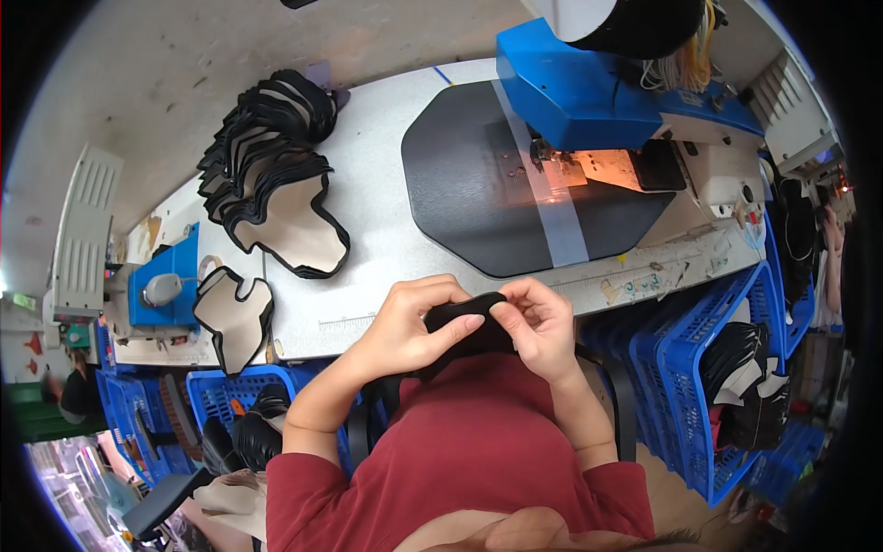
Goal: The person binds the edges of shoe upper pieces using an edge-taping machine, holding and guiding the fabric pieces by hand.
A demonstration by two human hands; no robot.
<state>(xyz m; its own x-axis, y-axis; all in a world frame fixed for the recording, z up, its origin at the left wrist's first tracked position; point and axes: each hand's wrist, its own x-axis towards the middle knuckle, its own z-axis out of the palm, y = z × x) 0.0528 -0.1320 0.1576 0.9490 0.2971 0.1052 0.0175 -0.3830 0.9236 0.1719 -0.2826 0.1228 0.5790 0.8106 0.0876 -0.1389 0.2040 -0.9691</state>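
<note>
A black piece of material is held between my two hands at the table's front edge, over my lap. My left hand grips its left part, with the thumb lying along it. At its right end my right hand pinches the edge between thumb and fingers. The lower part of the piece is dark and hard to make out. Up and to the left lies a fanned stack of black-edged pieces with pale linings. A single similar piece rests nearer the table's left front edge.
A blue sewing machine with its lamp lit stands beyond a dark octagonal mat at the back right. Blue crates stand at the right, and another blue basket holds black pieces at the left.
</note>
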